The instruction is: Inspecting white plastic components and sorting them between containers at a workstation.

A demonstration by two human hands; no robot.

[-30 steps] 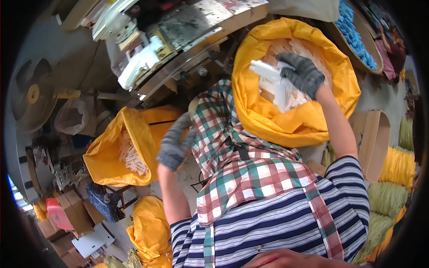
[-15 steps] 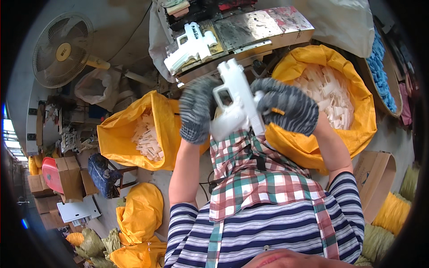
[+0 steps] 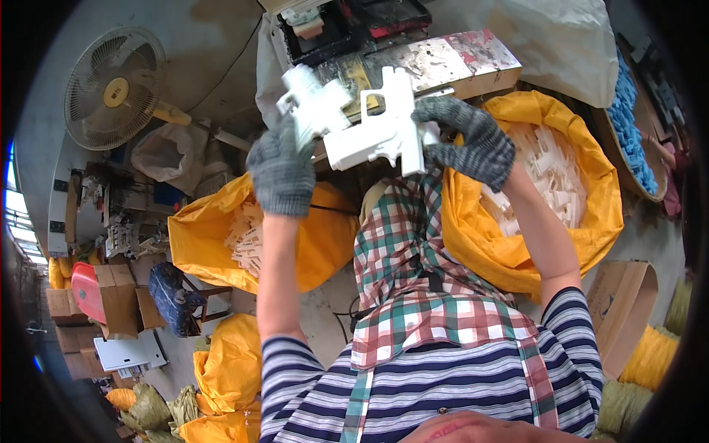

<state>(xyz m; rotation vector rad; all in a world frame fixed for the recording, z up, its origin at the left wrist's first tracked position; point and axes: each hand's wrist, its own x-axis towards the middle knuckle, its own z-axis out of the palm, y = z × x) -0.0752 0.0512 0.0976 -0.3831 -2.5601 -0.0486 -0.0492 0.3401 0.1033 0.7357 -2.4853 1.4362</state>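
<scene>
Both my hands wear dark grey knitted gloves. My right hand (image 3: 476, 140) is closed on the rear end of a white plastic toy pistol (image 3: 391, 122), its trigger guard towards the upper left. My left hand (image 3: 283, 171) is closed round the lower part of a second white toy pistol (image 3: 316, 102), just in front of the machine's yellowish plate (image 3: 356, 80). The two toy pistols are close together, and the right one partly overlaps the left in view. The left fingertips are largely hidden behind the pieces.
Right of my knees stands a yellow sack (image 3: 607, 214) of white plastic pieces; another yellow sack (image 3: 196, 244) with similar pieces is at the left. The machine's paint-stained metal bed (image 3: 450, 63) lies ahead. A fan (image 3: 114, 88) stands far left, and blue pieces (image 3: 631, 122) fill a container far right.
My left hand has moved left and forward and taken the toy pistol off the machine's plate. My right hand holds the other toy pistol, now turned and slightly farther forward.
</scene>
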